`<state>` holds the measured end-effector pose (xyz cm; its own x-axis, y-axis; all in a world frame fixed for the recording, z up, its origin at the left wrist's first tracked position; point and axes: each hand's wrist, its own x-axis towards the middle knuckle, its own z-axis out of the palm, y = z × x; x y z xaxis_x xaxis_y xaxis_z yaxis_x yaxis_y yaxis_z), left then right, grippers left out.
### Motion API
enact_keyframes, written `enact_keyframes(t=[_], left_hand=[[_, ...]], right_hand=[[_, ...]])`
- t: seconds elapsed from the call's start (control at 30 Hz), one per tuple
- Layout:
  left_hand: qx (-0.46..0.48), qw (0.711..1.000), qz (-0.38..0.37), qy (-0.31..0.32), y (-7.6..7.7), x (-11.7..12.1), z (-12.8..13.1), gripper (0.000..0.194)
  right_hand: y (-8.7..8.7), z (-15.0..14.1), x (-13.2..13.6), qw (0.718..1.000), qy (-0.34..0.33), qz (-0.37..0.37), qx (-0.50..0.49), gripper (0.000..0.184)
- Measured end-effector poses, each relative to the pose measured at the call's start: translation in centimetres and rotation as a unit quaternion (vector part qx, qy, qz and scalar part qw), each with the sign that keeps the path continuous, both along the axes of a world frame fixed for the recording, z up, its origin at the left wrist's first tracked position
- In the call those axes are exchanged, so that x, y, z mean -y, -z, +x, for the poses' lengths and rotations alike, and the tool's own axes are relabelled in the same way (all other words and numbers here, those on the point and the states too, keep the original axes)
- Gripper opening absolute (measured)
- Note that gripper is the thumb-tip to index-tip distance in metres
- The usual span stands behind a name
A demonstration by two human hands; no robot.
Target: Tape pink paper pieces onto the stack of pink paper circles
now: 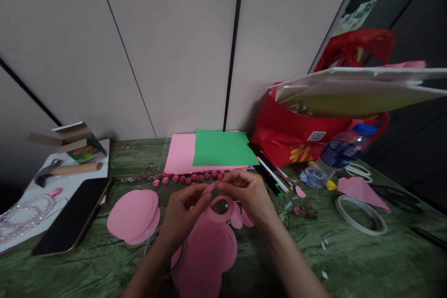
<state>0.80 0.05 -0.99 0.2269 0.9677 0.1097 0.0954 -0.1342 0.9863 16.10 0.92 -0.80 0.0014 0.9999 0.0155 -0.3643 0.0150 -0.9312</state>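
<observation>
My left hand (183,207) and my right hand (249,193) are close together over the middle of the table. Thumbs and fingertips pinch a small pink paper strip (211,187) between them; its far end is hidden by the fingers. Just below the fingertips is a pink paper ring (220,218); I cannot tell whether it joins the strip. Beneath lie overlapping round pink paper pieces (206,251), and small pink petals (236,216) lie by my right wrist. A roll of tape (148,244) is partly covered by my left forearm. Left of it rests a stack of pink paper rounds (132,216).
Green paper (223,148) and pink paper (179,151) lie by the wall behind a row of red pompoms (188,179). On the left are a phone (75,216), hammer (70,169) and small box (85,144). A red bag (289,125), water bottle (331,158) and white tape roll (361,215) stand right.
</observation>
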Motion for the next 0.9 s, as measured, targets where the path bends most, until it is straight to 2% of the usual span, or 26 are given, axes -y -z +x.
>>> enact_keyframes(t=[0.13, 0.3, 0.5, 0.63, 0.9], left_hand=[[0.000, 1.000, 0.000, -0.010, -0.3, 0.1, 0.0, 0.015], [-0.010, 0.999, 0.002, -0.034, -0.3, 0.1, -0.1, 0.017], [-0.001, 0.999, -0.004, -0.037, -0.2, 0.1, -0.1, 0.017], [0.012, 0.999, -0.012, -0.030, -0.3, 0.2, 0.0, 0.013], [0.038, 0.997, -0.018, -0.066, -1.0, 0.4, 0.1, 0.013]], right_hand=[[0.4, 0.2, -0.1, 0.999, 0.013, 0.014, 0.028, 0.015], [0.5, 0.3, -0.2, 0.999, -0.012, 0.033, 0.034, 0.016], [0.3, 0.0, -0.1, 1.000, 0.005, 0.015, 0.011, 0.016], [0.1, -0.2, 0.1, 1.000, -0.013, 0.021, 0.013, 0.017], [-0.7, 0.0, 0.4, 0.998, -0.031, 0.034, 0.034, 0.017]])
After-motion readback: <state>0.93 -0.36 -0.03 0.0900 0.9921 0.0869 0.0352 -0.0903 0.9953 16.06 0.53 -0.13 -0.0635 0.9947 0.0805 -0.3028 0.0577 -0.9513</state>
